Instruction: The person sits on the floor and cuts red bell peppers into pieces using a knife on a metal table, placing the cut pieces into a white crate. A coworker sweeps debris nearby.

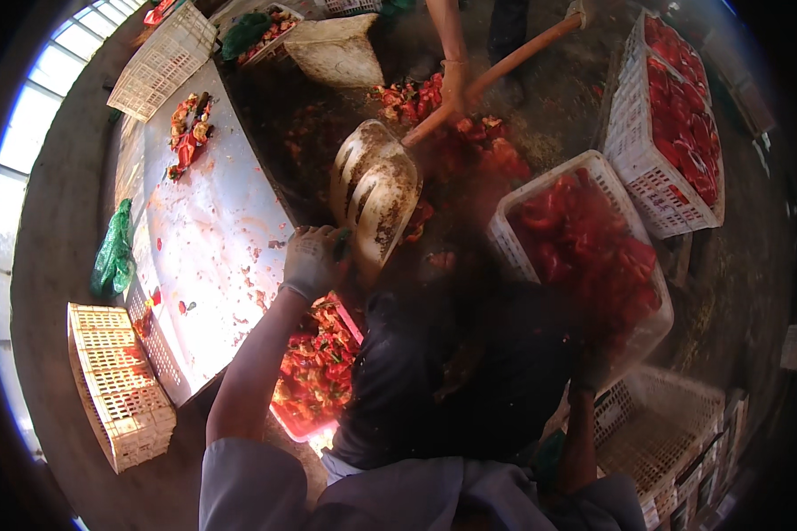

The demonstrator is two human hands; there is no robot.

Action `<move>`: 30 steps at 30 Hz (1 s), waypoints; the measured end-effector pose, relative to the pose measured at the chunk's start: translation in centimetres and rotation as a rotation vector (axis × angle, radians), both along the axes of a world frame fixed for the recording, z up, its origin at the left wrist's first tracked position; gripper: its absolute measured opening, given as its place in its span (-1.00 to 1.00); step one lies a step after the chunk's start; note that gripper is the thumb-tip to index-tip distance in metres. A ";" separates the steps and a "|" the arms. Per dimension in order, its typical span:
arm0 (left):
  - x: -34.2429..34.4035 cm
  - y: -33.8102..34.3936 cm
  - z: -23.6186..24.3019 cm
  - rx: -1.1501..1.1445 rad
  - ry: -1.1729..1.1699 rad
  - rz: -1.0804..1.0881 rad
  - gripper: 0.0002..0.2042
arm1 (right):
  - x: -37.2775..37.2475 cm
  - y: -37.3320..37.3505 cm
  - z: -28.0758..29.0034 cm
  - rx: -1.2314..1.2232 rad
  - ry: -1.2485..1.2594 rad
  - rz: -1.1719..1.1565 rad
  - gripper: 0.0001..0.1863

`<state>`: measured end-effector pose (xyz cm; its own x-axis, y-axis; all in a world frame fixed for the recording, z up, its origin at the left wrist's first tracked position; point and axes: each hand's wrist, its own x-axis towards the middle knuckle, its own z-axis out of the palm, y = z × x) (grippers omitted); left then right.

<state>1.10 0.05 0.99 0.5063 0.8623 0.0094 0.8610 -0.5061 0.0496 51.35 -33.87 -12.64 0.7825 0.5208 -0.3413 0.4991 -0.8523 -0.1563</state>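
crate (507,239) of red peppers (584,243) is sitting right by the person's legs, on their right side, pale plastic and heaped pretty full. right hand (589,367) is down by the near end of it, but it's so dark there i honestly can't tell how open it is or if it's got hold of anything. left hand (310,263) has a pale glove on, fingers bent, up by the edge of the metal tabletop (208,239) and just past the far end of a pinkish-red tub (303,432). there's something small and dark at the fingertips, can't tell if it's gripped. the tub's loaded with red and orange pepper scraps (314,372), between the tabletop and the person's legs.

just beside that left hand is a slotted shovel blade (376,190), pale with brown smears. a co-worker's hand (452,88) is wrapped round its wooden handle (527,60), over more peppers on the floor.

tabletop's got bits stuck all over plus a little scrap pile (190,133) toward the far end. green mesh bag (115,252) by its left edge, pale crate stack (124,385) nearer the person, and another white crate (673,199) of red stuff off to the right.
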 end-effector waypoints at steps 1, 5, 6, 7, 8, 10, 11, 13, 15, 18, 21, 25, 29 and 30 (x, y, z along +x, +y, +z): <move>0.2 0.2 -0.2 0.000 -0.012 -0.010 -0.69 | 0.7 -1.1 -1.2 -0.027 -0.099 0.102 -0.74; -0.3 0.0 -0.1 -0.003 -0.054 -0.007 -0.70 | 1.2 -2.3 -2.9 -0.006 -0.329 0.343 -0.75; -0.4 -0.2 -0.1 -0.006 -0.067 -0.003 -0.70 | 1.2 -2.2 -3.1 0.032 -0.349 0.352 -0.75; -0.6 -0.4 -0.2 -0.007 -0.061 0.010 -0.70 | 1.3 -2.1 -3.3 0.043 -0.301 0.320 -0.75; -0.2 -0.1 -0.2 -0.003 -0.059 0.005 -0.69 | 1.4 -2.2 -3.2 0.055 -0.260 0.268 -0.75; 0.1 0.3 -0.3 -0.006 -0.052 0.000 -0.69 | 1.2 -1.9 -2.5 0.065 -0.209 0.186 -0.77; 0.2 0.3 -0.3 -0.013 -0.042 0.000 -0.69 | 0.7 -1.5 -1.8 0.064 -0.195 0.154 -0.78; -0.2 0.2 -0.3 -0.024 -0.036 0.006 -0.69 | 0.6 -1.3 -1.6 0.052 -0.199 0.167 -0.79; -0.5 0.0 -0.3 -0.027 -0.041 0.007 -0.69 | 0.5 -1.0 -1.8 0.036 -0.235 0.244 -0.80; -0.4 0.2 -0.7 -0.024 -0.049 -0.001 -0.69 | 1.8 -2.5 -3.4 -0.010 -0.366 0.409 -0.78; -0.4 0.4 -1.0 0.000 -0.048 -0.009 -0.69 | 2.7 -2.6 -4.1 -0.032 -0.105 0.166 -0.74; -0.4 0.4 -1.1 0.004 -0.057 -0.001 -0.70 | 1.3 -2.3 -2.8 0.115 -0.239 0.249 -0.72; -0.3 0.2 -0.9 0.000 -0.079 0.002 -0.70 | 0.1 -0.9 -0.8 0.221 -0.074 0.032 -0.67; -0.2 0.3 -0.8 -0.002 -0.089 0.001 -0.70 | -0.1 -0.6 -0.3 0.255 0.015 -0.056 -0.65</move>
<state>0.89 0.39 0.15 0.5029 0.8627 0.0529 0.8535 -0.5053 0.1272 51.28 -34.49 -12.91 0.8085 0.5473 -0.2165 0.4482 -0.8109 -0.3764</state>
